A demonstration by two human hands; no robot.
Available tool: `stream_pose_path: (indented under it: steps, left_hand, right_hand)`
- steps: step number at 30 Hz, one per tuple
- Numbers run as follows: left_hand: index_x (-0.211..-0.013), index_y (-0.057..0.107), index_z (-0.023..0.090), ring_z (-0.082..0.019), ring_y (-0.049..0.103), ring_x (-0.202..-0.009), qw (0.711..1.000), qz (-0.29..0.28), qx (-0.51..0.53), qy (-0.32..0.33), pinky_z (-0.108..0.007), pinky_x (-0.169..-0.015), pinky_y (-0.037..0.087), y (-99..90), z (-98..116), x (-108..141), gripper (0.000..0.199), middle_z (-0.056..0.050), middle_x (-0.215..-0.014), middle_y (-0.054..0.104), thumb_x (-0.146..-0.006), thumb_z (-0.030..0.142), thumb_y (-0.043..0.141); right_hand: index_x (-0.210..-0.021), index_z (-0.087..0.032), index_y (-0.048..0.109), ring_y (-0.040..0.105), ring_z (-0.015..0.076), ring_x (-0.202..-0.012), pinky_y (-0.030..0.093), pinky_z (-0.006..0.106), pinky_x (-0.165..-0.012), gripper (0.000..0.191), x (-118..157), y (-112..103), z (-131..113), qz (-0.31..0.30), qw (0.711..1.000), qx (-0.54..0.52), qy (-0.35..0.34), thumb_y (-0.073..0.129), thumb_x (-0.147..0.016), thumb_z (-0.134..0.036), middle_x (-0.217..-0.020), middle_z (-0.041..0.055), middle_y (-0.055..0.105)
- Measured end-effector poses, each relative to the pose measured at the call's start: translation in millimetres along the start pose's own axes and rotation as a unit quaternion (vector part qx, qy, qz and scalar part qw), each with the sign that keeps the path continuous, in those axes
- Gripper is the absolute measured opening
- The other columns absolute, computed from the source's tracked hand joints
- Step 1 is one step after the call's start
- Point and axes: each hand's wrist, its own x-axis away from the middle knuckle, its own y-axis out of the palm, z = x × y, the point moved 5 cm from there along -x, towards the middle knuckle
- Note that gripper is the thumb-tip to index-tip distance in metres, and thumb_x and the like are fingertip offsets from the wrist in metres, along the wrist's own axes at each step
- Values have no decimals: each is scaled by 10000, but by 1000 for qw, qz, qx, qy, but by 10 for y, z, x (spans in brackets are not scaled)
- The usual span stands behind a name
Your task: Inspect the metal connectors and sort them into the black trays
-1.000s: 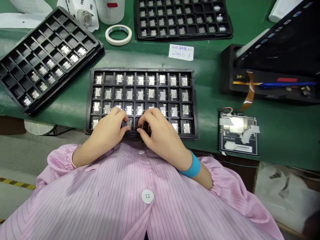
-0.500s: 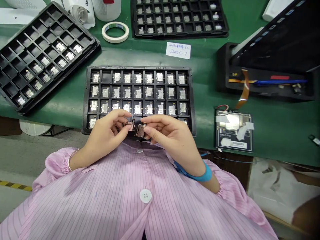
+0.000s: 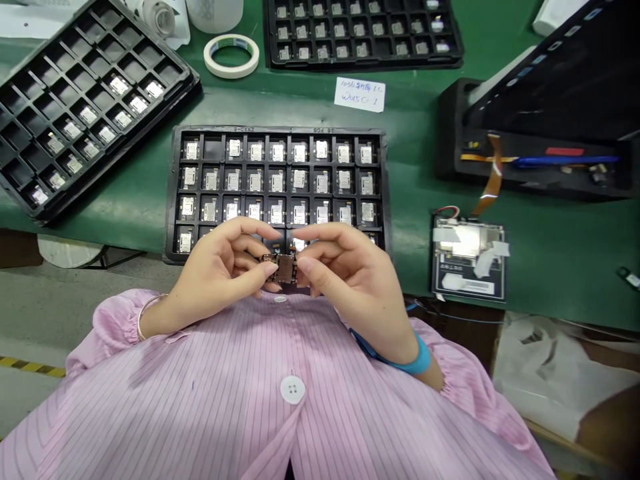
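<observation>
A small copper-coloured circuit board [image 3: 286, 268] is held level between both hands, just over the front edge of the middle black tray [image 3: 176, 193]. My left hand [image 3: 225, 267] pinches its left end between thumb and fingers. On its right end my right hand [image 3: 350, 273] has a similar grip, the index finger stretched out above. Silvery modules [image 3: 277, 180] lie in most compartments of the middle tray; one in the back row, second from the left, holds none. My hands hide part of the front row.
Another black tray [image 3: 30, 110] lies at an angle on the left, one more [image 3: 365, 65] at the back. A tape roll [image 3: 231, 71] and a handwritten label [image 3: 360, 95] lie between. On the right are a wired board [image 3: 470, 283] and a black box [image 3: 450, 133].
My hands have come closer together, and the small board pieces seen apart before now appear as one joined or overlapping board. The view has shifted slightly.
</observation>
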Motion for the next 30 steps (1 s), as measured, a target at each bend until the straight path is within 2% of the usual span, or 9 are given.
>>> stream_pose_path:
  steps: [3, 8, 18, 30]
  left_hand:
    - [-1077, 606, 224, -166, 736, -666, 1000, 5, -9, 6, -200, -538, 620, -6, 5, 19, 275, -1, -821, 692, -835, 153, 716]
    - [-1054, 619, 229, -156, 737, -690, 1000, -4, -4, 19, -194, -559, 626, 10, 6, 32, 249, 1, -834, 706, -842, 144, 717]
    - [-1035, 639, 215, -156, 745, -696, 1000, -3, 0, 18, -189, -555, 619, 15, 20, 47, 165, -24, -904, 757, -883, 179, 693]
    - [-1090, 634, 160, -176, 761, -735, 996, -52, 69, 35, -173, -567, 623, 19, 25, 47, 171, -55, -931, 777, -934, 221, 665]
  right_hand:
    - [-887, -217, 610, 612, 126, -568, 479, 244, -485, 76, 14, 7, -6, -9, 1000, 10, 3, 652, -890, -281, -673, -14, 643]
    - [-757, -212, 569, 547, 109, -480, 427, 239, -447, 133, 19, 25, -1, -22, 999, 29, 7, 626, -869, -256, -565, -34, 602]
    - [-715, -218, 526, 466, 83, -387, 351, 211, -386, 158, 5, 16, 26, -5, 999, -21, 33, 625, -835, -243, -492, -65, 551]
    - [-689, -212, 528, 429, 66, -363, 301, 193, -362, 172, -23, -43, 39, 5, 999, -40, 14, 621, -833, -198, -461, -69, 539]
